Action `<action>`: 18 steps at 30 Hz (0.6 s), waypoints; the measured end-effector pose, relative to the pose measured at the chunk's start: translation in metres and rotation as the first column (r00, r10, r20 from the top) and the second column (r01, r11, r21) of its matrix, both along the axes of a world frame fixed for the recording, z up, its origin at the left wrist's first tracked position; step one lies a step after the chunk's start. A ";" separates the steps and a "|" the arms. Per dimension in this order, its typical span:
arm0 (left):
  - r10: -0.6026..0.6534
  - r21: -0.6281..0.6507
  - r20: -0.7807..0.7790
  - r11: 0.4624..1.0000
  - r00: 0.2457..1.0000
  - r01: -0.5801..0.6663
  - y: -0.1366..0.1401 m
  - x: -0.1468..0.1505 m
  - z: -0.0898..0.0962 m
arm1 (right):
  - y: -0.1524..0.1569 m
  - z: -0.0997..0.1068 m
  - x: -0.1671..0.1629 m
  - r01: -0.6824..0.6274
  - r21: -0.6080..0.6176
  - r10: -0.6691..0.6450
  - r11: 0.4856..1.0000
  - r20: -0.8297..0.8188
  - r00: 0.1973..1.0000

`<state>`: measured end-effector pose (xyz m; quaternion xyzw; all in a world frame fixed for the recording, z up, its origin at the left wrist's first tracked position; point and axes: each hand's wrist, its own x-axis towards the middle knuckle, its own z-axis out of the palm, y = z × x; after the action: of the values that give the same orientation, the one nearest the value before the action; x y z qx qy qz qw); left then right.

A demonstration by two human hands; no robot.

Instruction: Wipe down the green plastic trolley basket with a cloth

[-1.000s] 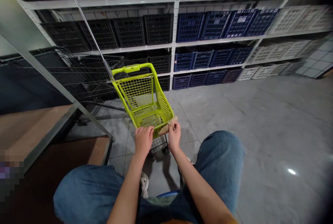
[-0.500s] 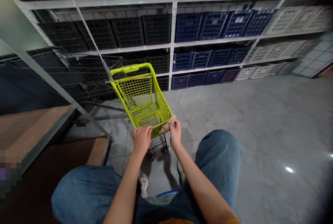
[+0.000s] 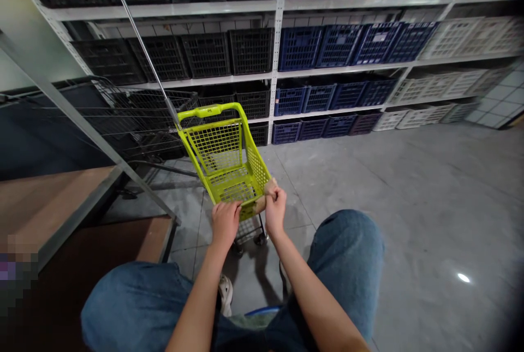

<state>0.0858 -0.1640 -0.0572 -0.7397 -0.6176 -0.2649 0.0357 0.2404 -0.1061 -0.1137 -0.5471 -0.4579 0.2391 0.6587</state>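
Observation:
Between my knees stands a small lime-green shopping cart [image 3: 233,174] with a latticed plastic basket and a pole rising from its handle. My left hand [image 3: 225,224] is closed over the near rim of the basket, fingers hooked on the edge. At the basket's near right corner, my right hand [image 3: 275,210] pinches a crumpled tan cloth [image 3: 260,204] that lies against the rim. Part of the cloth pokes out above the right fingers; the rest is hidden by them.
White shelving [image 3: 277,52] behind holds rows of black crates [image 3: 204,54], blue crates [image 3: 301,46] and pale crates [image 3: 444,35]. A dark wire trolley [image 3: 143,120] stands behind the cart. Brown-topped steps or shelves [image 3: 53,191] with a metal frame are on the left. Grey floor [image 3: 409,188] extends right.
My right hand's fingers have closed further around the cloth at the corner. My left hand stays on the rim. The whole view has shifted slightly.

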 end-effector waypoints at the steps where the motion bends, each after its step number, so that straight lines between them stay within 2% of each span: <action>1: 0.002 0.001 -0.003 1.000 1.000 -0.002 0.000 0.000 0.000 | -0.002 0.010 -0.001 -0.004 0.038 0.001 0.999 0.077 0.997; 4: 0.004 0.006 -0.017 1.000 1.000 -0.004 0.001 0.001 -0.001 | -0.018 0.021 -0.012 -0.040 0.098 0.020 0.994 0.197 0.980; 7: 0.014 0.005 -0.028 1.000 1.000 -0.014 0.000 0.000 -0.001 | -0.034 0.015 -0.018 -0.184 0.142 0.137 0.973 0.287 0.948; 9: 0.009 0.002 -0.024 1.000 1.000 -0.009 0.000 -0.002 0.001 | -0.033 0.012 -0.010 -0.246 0.139 0.187 0.959 0.338 0.922; 10: 0.003 -0.002 -0.019 1.000 1.000 -0.003 -0.001 -0.002 0.001 | -0.028 0.013 -0.002 -0.209 0.132 0.155 0.969 0.333 0.930; 12: -0.007 -0.005 -0.004 1.000 1.000 0.007 -0.002 -0.001 0.002 | -0.013 0.016 0.017 -0.050 0.100 0.019 0.994 0.284 0.959; 14: -0.001 0.002 0.004 1.000 1.000 0.001 -0.003 0.002 0.002 | -0.001 0.021 0.029 0.049 0.068 -0.065 0.996 0.264 0.962; 18: 0.032 0.019 -0.001 0.999 0.999 -0.032 -0.004 0.007 0.000 | -0.011 0.023 0.015 -0.084 0.122 0.030 0.989 0.391 0.920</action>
<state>0.0933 -0.1677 -0.0569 -0.7294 -0.6269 -0.2696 0.0475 0.2551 -0.1172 -0.0904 -0.5238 -0.6102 0.1131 0.5835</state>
